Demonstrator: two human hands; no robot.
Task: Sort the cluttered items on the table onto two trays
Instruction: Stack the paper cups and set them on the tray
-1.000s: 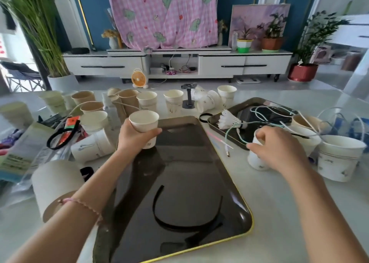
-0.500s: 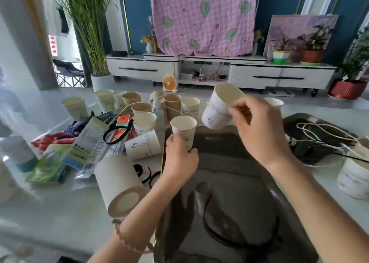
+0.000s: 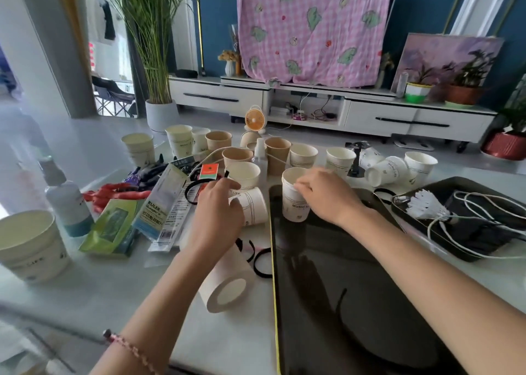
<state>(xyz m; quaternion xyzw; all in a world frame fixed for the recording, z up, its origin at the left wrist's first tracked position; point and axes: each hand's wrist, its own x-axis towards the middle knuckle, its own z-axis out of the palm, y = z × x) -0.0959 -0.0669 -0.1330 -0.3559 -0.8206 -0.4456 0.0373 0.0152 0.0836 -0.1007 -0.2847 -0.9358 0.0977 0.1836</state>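
**Hidden or cut off.** The right hand [image 3: 327,196] is pinching the rim of a white cup [image 3: 294,204] with its fingertips, and they are covering part of the rim. The cup is standing upright under the hand, on the far end of the dark tray [image 3: 273,275]. The tray is running out of frame at the bottom. A black headband [image 3: 341,299] is lying on the tray nearer the person than the right hand, and only part of its curve is showing.

The left hand [image 3: 216,206] is lying knuckles-up over a tipped cup [image 3: 253,206]. It appears to be curling its fingers round the cup's mouth, but the back of the hand is hiding the grip. The tipped cup is lying just left of the tray, between the two hands. Below the left wrist, another cup [image 3: 227,280] is lying with its base toward the camera, and the forearm is partly covering it. Far left of that hand, a large cup [image 3: 31,246] is being clipped by the frame edge.

**Counts.** Two trays are showing. The second tray [image 3: 444,186], right of the right hand, is holding one shuttlecock [image 3: 424,204] and a white cable [image 3: 484,201]. Beyond the hands, three brown cups [image 3: 218,141] and seven white cups [image 3: 340,158] are standing upright. One spray bottle [image 3: 67,204] and one ruler pack [image 3: 162,201] are lying left of the left hand.
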